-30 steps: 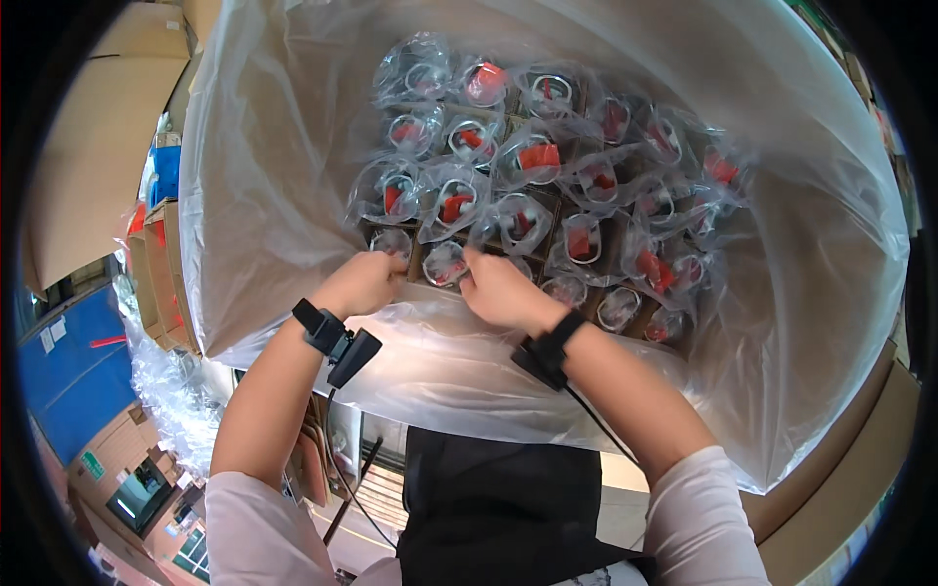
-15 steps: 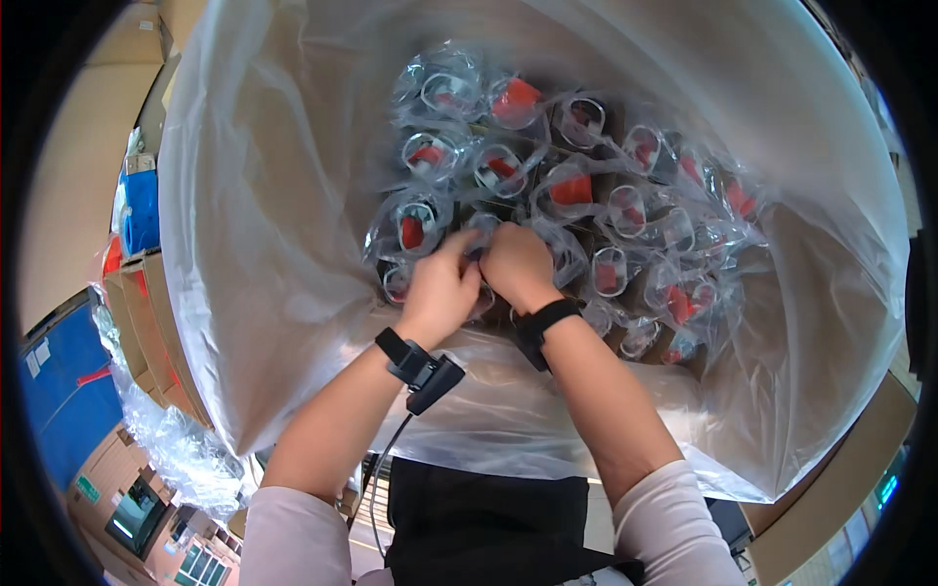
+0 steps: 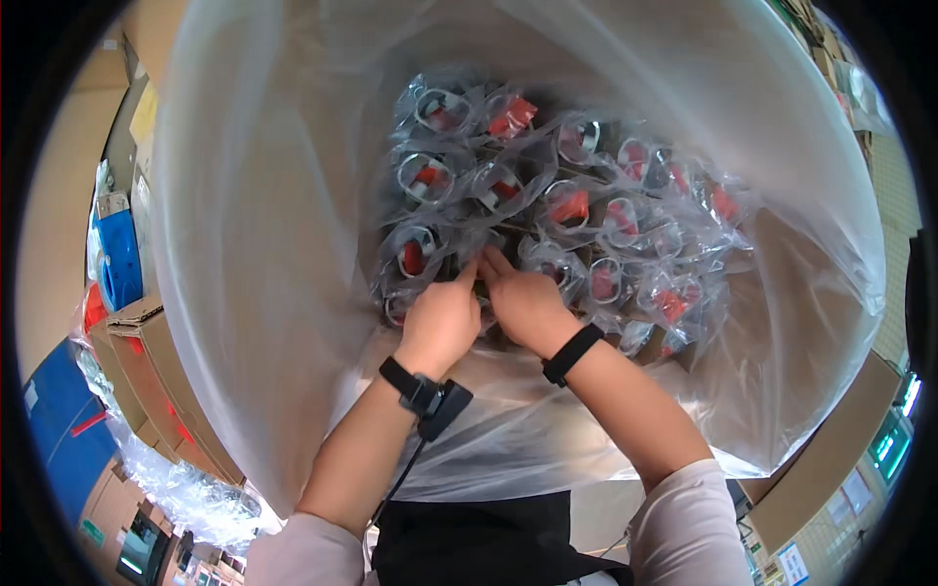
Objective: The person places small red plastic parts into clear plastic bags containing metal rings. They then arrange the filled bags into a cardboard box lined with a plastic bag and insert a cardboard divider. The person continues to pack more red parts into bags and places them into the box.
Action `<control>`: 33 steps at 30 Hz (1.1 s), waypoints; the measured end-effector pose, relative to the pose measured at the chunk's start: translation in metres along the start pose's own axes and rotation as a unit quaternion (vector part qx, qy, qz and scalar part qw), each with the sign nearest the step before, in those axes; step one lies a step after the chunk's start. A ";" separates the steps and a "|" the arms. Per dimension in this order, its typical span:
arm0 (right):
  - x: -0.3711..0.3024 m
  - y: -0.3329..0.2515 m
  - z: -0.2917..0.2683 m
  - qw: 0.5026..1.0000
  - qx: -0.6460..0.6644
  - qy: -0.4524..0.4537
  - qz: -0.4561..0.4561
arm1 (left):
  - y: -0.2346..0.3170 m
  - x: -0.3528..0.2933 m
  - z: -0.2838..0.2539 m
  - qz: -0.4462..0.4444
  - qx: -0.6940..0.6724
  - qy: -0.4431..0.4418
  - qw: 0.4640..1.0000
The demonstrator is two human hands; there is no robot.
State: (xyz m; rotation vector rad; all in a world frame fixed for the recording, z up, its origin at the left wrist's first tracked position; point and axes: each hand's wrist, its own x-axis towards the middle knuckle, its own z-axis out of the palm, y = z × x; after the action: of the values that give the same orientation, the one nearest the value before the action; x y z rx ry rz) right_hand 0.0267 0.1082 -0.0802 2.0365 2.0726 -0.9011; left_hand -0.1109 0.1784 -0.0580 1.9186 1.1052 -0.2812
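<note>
Both hands reach down into a large liner bag (image 3: 283,244) among rows of clear-bagged items. My left hand (image 3: 443,317) has its index finger stretched forward and the other fingers curled under. Close beside it, my right hand (image 3: 528,303) points its index and middle fingers at the same spot. The fingertips of both meet on a clear plastic bag (image 3: 493,237) in the near rows; what it wraps is mostly hidden. To the left sits a bagged item (image 3: 412,256) with a white ring-shaped rim and a red part inside. Another bagged item (image 3: 570,207) with a red piece lies to the right.
Several similar bagged items fill the middle, with cardboard edges between them. The liner's walls rise all around. A cardboard flap (image 3: 831,459) juts out at right. Cardboard boxes (image 3: 161,386), crumpled clear film (image 3: 186,493) and a blue object (image 3: 119,259) stand at left.
The view has shifted slightly. My hands stay close together, but the fingers that were bunched round the plastic are now straighter and point forward and down into the gap between items.
</note>
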 end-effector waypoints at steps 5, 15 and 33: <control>0.034 0.000 -0.001 0.996 -0.087 -0.029 -0.005 | 0.010 0.013 -0.014 -0.083 0.127 -0.141 0.978; 0.034 -0.016 -0.045 0.978 0.202 0.050 0.021 | -0.002 0.028 0.016 -0.133 0.065 -0.122 0.981; 0.067 -0.044 -0.021 0.956 0.277 0.095 0.002 | -0.060 0.013 -0.006 -0.216 0.068 -0.089 0.970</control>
State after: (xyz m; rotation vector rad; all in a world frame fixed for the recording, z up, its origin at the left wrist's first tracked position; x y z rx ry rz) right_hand -0.0147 0.1802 -0.0788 2.4711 2.0724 -1.4782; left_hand -0.1517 0.2032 -0.0964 1.7109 1.4034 -0.7728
